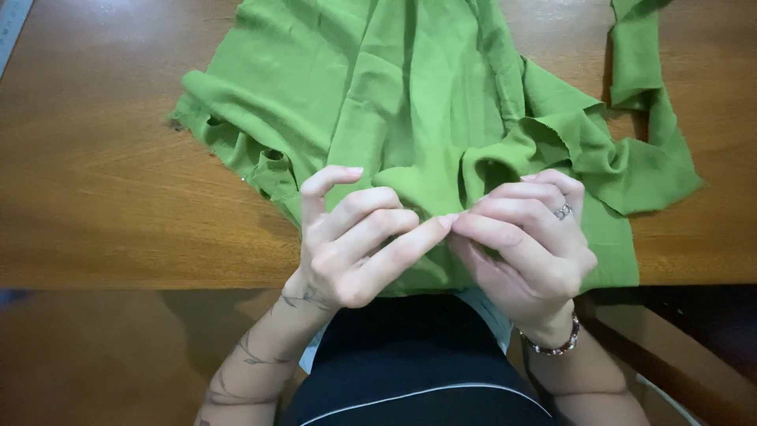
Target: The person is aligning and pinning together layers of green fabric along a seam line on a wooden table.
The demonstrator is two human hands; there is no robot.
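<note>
**stitchfan:** Head view looks straight down on a green cloth (410, 102) spread over a wooden tabletop (102, 181), with its near edge hanging just over the front of the tabletop toward the person.

**seamwatcher:** Yep, and both hands meet right at that near edge. The left hand (351, 244) has its thumb and middle finger pressed together on a small fold of the cloth, index finger curled up above it. The right hand (524, 248) has its fingers (481, 223) closed on the same fold, tips touching the left hand's (so it's a two-handed pinch).

**stitchfan:** Right hand wears a ring (562, 211) and a beaded bracelet (556, 343) at the wrist. Left forearm has line tattoos.

**seamwatcher:** The cloth is pretty rumpled, raw edge curled on the left side, and a long strip of it trails off to the upper right. A ruler (12, 31) peeks in at the top left corner, well apart from the hands.
</note>
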